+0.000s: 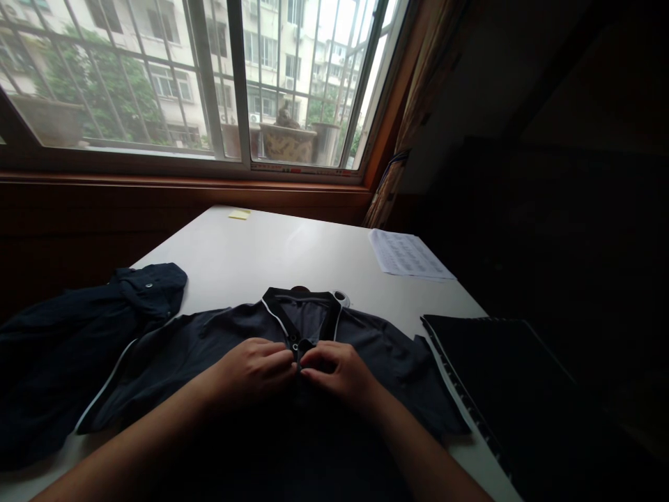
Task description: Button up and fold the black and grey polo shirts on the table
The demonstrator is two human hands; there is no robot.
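Note:
A dark grey polo shirt (203,341) lies spread on the white table, its black collar with white edging toward the window. At the front opening below the collar, my left hand (264,366) pinches the placket with fingers closed. Facing it, my right hand (337,366) grips the other side of the placket between thumb and fingers. The two hands nearly meet there. A small round button (295,346) shows just above the fingertips. The lower part of the shirt is lost in shadow.
Dark blue clothing (88,335) is heaped at the left. A black spiral-bound notebook (502,376) lies at the right. Printed sheets (410,254) and a yellow sticky note (239,214) rest toward the far edge of the white table (297,244). A barred window (245,167) stands beyond.

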